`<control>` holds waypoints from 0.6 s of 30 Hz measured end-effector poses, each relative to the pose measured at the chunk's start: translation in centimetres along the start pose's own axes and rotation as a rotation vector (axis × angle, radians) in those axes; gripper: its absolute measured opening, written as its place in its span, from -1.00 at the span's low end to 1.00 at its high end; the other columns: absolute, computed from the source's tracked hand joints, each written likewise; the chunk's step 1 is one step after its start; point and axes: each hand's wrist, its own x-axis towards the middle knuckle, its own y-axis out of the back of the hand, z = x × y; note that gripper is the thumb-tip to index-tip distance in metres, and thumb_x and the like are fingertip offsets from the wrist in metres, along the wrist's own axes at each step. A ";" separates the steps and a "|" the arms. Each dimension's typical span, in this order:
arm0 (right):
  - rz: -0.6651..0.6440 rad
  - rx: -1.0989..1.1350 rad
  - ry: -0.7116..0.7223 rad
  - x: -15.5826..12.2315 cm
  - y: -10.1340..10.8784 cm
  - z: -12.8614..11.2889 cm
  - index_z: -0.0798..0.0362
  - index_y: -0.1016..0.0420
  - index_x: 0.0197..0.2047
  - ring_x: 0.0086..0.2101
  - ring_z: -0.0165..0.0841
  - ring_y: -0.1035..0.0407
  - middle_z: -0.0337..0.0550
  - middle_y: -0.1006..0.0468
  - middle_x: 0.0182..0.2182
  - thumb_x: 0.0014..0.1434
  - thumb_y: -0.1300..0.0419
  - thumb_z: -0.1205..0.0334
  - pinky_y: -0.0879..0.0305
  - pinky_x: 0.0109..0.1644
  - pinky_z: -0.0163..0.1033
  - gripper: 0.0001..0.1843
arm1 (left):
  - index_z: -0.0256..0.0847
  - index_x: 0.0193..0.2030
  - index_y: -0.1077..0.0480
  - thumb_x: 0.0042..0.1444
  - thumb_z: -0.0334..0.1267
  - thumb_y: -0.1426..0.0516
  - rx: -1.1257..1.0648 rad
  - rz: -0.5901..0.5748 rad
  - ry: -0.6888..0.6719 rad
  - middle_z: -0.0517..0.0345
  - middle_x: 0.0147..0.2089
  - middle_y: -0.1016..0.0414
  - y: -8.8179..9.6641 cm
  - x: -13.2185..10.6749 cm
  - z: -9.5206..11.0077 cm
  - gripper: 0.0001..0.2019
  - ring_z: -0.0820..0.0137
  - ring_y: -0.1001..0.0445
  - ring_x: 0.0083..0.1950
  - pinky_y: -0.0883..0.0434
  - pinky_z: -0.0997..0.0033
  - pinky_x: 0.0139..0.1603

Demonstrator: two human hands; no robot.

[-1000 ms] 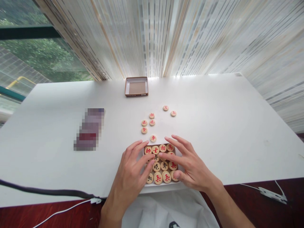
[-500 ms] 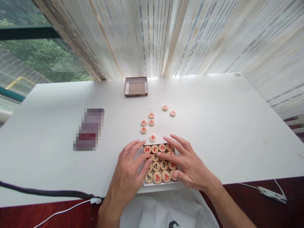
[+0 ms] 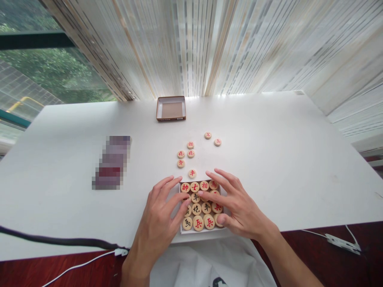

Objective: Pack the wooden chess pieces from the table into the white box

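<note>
A shallow box [image 3: 200, 232] near the table's front edge is packed with round wooden chess pieces [image 3: 198, 209] marked in red and black. My left hand [image 3: 161, 217] rests on the box's left side, fingers spread and fingertips touching the pieces. My right hand [image 3: 236, 203] lies over the right side, fingers spread, index fingertip on a piece near the middle. Neither hand holds anything. Several loose red-marked pieces [image 3: 190, 153] lie on the table beyond the box, the nearest one [image 3: 192, 173] just past its far edge.
An empty brown box lid [image 3: 171, 108] sits at the back of the white table [image 3: 284, 159]. A blurred dark object [image 3: 112, 161] lies to the left. A black cable [image 3: 60, 240] and white cables [image 3: 335, 239] run along the front edge. Striped curtains hang behind.
My left hand has slid slightly left and back off the pieces. The right hand has barely moved. No piece has been picked up.
</note>
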 end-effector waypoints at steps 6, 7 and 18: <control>0.004 0.022 -0.005 -0.1 0.0 0.1 -0.29 -0.39 0.34 0.43 0.06 0.14 -0.21 0.00 0.50 0.35 0.19 -0.42 -0.04 0.42 0.28 -0.28 | -0.09 -0.04 -0.48 0.33 -0.38 -0.17 -0.049 0.022 0.005 0.05 0.29 -0.40 0.1 0.1 0.0 -0.86 0.13 -0.25 0.39 -0.32 -0.06 0.35; 0.011 0.033 -0.008 -0.1 0.0 0.1 -0.29 -0.40 0.34 0.43 0.05 0.14 -0.22 0.00 0.50 0.35 0.19 -0.42 -0.04 0.42 0.28 -0.27 | -0.10 -0.05 -0.48 0.33 -0.39 -0.17 -0.064 0.034 0.003 0.05 0.28 -0.40 0.1 0.2 -0.1 -0.86 0.14 -0.26 0.38 -0.32 -0.05 0.35; 0.236 0.273 -0.085 -0.2 0.2 0.4 -0.16 -0.39 0.33 0.34 -0.02 -0.10 -0.06 -0.29 0.35 0.43 0.26 -0.30 -0.15 0.38 0.19 -0.30 | -0.09 0.04 -0.45 0.36 -0.37 -0.13 -0.123 0.185 0.062 0.06 0.18 -0.50 0.5 2.9 -1.4 -0.82 0.22 -0.41 0.27 -0.38 0.05 0.32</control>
